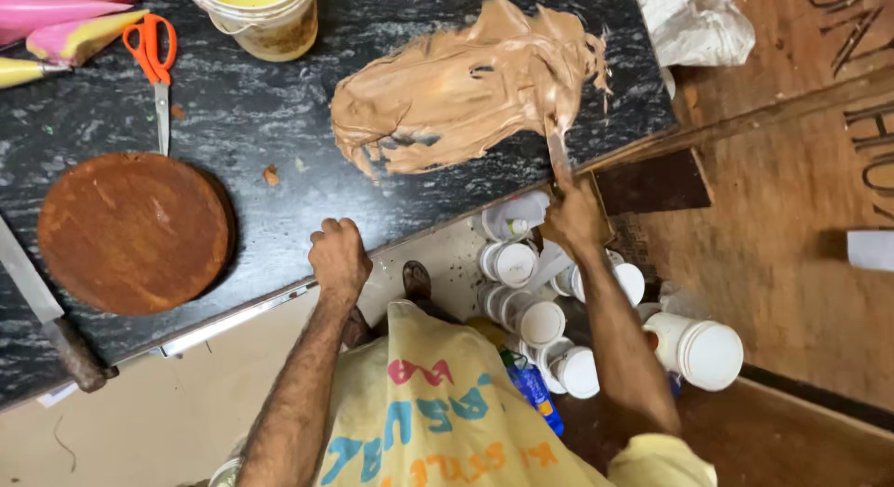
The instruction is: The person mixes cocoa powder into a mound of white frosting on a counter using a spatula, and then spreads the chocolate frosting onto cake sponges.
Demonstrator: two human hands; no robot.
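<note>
Just beyond my right hand [577, 217] spreads the wide, light-brown mass of chocolate cream [466, 91] on the black marble counter [251, 114]. My fingers grip a metal spatula [557, 152] touching it. My left hand [338, 256], curled into a fist, rests on the counter's edge.

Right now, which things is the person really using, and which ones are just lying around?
In use:
right hand, its grip closed on the palette knife
brown cream spread on the black counter
left hand, a fist resting at the counter's edge

Lying about:
round brown cake
orange scissors
piping bags
bucket
white jars below
</note>
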